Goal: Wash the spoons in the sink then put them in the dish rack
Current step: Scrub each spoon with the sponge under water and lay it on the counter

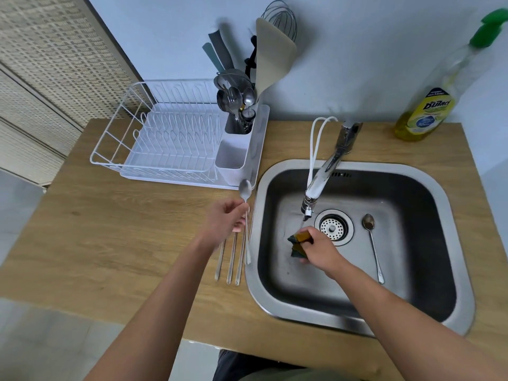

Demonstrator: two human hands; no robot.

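steel, long-handled, the spoon is pinched in the left hand over the wooden counter, bowl up, just below the white wire dish rack. three more handles lie beneath. another spoon rests in the brushed-metal sink, where the right hand squeezes a yellow-green sponge.

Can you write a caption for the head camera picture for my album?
Left hand lifts a spoon; right hand squeezes a sponge.
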